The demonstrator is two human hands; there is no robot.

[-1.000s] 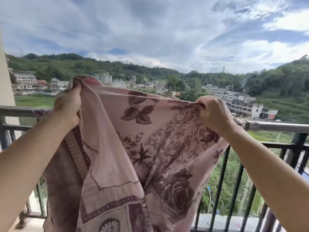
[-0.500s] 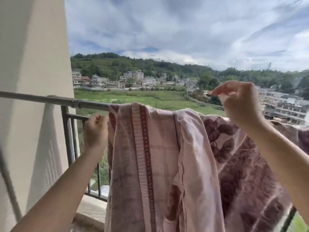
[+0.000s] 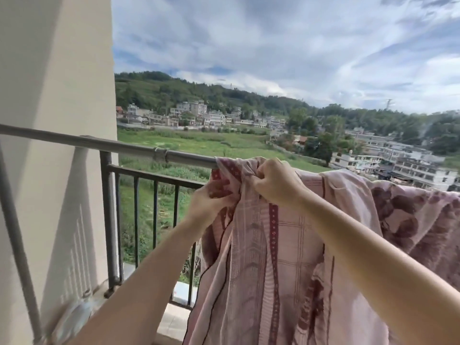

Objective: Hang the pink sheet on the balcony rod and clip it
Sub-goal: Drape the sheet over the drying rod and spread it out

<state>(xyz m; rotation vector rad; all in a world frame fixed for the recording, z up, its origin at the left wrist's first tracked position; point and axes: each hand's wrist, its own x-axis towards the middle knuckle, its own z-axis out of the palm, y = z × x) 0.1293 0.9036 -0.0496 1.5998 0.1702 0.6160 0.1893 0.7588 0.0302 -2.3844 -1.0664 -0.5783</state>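
Pink sheet hangs over the balcony rod, bunched at its left end. Right hand pinches the top fold; left hand grips the edge below, fingers seemingly curled in cloth. Spreading is underway; next, draw the edge leftward, then clip. Half a second ago the right hand hovered clear.

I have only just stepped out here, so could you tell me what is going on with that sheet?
A person is hanging a pink sheet over the balcony rod. Both hands work at its left end: the left hand grips the bunched edge just below the rod, and the right hand pinches the fabric at the top. No clip is in view.
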